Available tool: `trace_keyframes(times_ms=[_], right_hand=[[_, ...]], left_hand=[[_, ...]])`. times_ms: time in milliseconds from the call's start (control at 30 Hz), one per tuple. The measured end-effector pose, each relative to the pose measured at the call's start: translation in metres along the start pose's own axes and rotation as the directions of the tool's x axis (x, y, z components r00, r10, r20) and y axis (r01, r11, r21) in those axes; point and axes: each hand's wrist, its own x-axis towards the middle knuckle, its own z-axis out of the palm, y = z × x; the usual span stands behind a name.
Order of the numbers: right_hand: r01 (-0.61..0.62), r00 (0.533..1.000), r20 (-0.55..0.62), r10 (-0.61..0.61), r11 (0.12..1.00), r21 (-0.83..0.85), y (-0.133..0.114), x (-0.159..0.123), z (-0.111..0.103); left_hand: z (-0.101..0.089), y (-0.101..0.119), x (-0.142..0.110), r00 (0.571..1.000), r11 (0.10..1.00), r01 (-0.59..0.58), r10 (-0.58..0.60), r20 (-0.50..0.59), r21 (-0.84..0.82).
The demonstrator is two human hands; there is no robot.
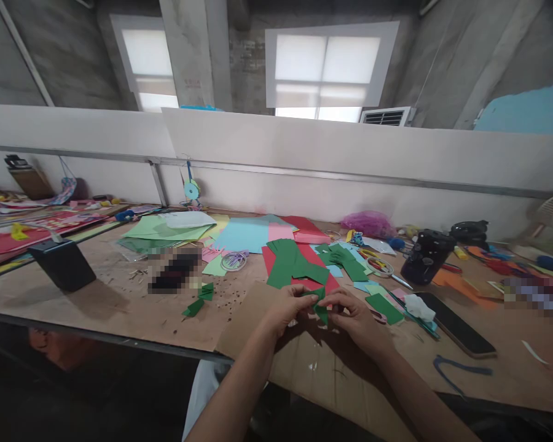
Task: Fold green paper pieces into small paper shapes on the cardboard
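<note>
Between my two hands is a small folded piece of green paper [321,312], raised a little over the cardboard sheet [258,304]. The fingers of my left hand [288,310] pinch its left side. My right hand [352,316] grips its right side with thumb and fingers; part of the paper is hidden behind them. Beyond my hands, dark green paper sheets [286,261] lie on red paper [311,252]. Two small folded green pieces [193,307] rest on the table to the left. Another green paper rectangle [384,309] lies right of my right hand.
A black phone [458,325] lies at the right, with a dark cup [427,256] standing behind it. On the left stands a black box-shaped object [63,265]. Coloured paper stacks [166,232] lie along the back near a white partition [276,190]. A teal tool [421,325] lies by a crumpled tissue [419,307].
</note>
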Motion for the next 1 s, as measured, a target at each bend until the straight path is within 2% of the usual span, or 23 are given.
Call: trace_keyframes(times_ms=[333, 600, 800, 1000], right_hand=[[-0.023, 0.999, 0.033, 0.024, 0.999, -0.031, 0.004, 0.001, 0.001], [-0.030, 0.999, 0.018, 0.034, 0.985, -0.172, 0.004, 0.000, 0.002], [-0.055, 0.998, -0.014, 0.054, 0.993, -0.101, 0.001, 0.002, 0.000], [-0.109, 0.991, -0.085, 0.107, 0.994, -0.024, 0.005, 0.003, 0.002]], left_hand=[[0.001, -0.003, 0.002, 0.997, 0.996, -0.076, 0.076, -0.011, 0.037], [0.001, -0.015, 0.008, 0.998, 0.998, -0.048, 0.049, 0.029, -0.038], [0.004, -0.012, 0.007, 0.996, 0.997, -0.083, 0.083, -0.022, -0.008], [0.009, -0.008, 0.005, 0.987, 0.987, -0.159, 0.159, -0.006, 0.016]])
